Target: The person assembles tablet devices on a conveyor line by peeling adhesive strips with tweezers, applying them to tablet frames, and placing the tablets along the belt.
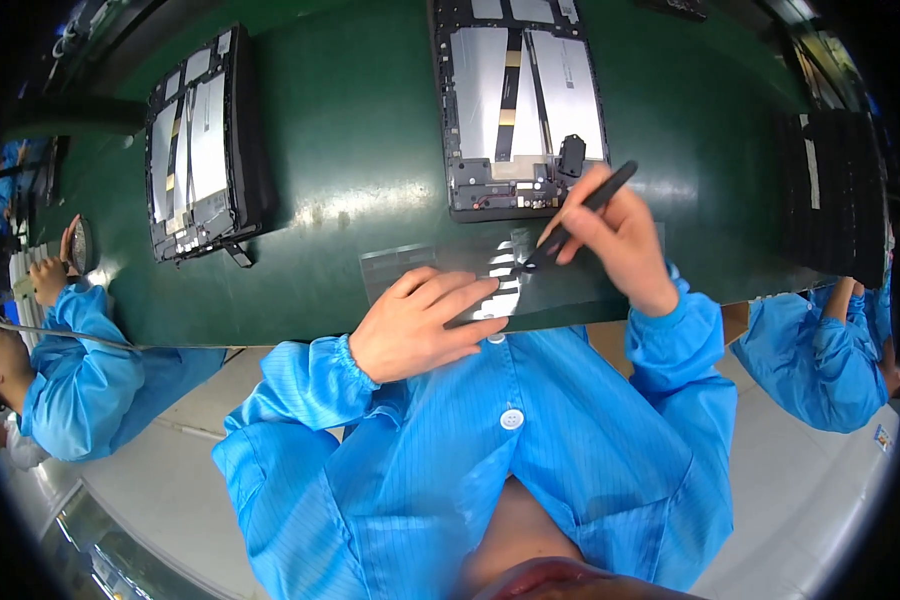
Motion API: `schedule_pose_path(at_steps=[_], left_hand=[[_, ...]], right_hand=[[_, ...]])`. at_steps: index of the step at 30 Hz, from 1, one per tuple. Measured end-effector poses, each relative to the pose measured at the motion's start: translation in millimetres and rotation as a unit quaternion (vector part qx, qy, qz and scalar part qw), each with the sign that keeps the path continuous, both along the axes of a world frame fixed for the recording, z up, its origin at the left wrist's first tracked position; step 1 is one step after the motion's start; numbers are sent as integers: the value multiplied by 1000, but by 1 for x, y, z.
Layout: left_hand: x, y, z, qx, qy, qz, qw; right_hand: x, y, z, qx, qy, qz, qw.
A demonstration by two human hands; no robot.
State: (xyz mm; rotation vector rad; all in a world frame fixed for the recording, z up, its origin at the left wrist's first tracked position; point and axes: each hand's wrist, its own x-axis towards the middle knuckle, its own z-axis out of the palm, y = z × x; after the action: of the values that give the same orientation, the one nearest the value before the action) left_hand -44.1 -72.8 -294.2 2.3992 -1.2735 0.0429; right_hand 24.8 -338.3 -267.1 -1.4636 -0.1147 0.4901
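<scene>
A clear plastic sheet (400, 262) with a row of small black strips (505, 270) lies at the near edge of the green table. My left hand (425, 325) rests flat on this sheet, fingers stretched toward the strips. In my right hand (615, 235) I grip slim black tweezers (600, 188), tilted with their tip down at the strips. Whether the tip pinches a strip is too small to tell. Just beyond the sheet, an opened tablet (470, 100) shows silver panels and black cables, with a small black part (572, 155) on its near right corner.
A second opened tablet (195, 140) lies at the left on the green table (340, 130). Black stacked pieces (835, 190) stand at the right edge. Co-workers in blue sit at the left (90, 370) and right (820, 350).
</scene>
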Motion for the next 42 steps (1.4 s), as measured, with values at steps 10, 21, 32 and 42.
schedule_pose_path(at_steps=[10,21,32,42], left_hand=[[62,2,12,-129,-73,86,985],[67,3,-5,-120,-136,117,977],[67,2,0,-128,-112,131,977],[66,2,0,-129,-104,136,977]], right_hand=[[69,28,13,-121,-75,75,987],[81,38,5,-124,-48,108,985],[77,42,4,-148,-54,108,982],[74,46,9,-137,-56,78,986]])
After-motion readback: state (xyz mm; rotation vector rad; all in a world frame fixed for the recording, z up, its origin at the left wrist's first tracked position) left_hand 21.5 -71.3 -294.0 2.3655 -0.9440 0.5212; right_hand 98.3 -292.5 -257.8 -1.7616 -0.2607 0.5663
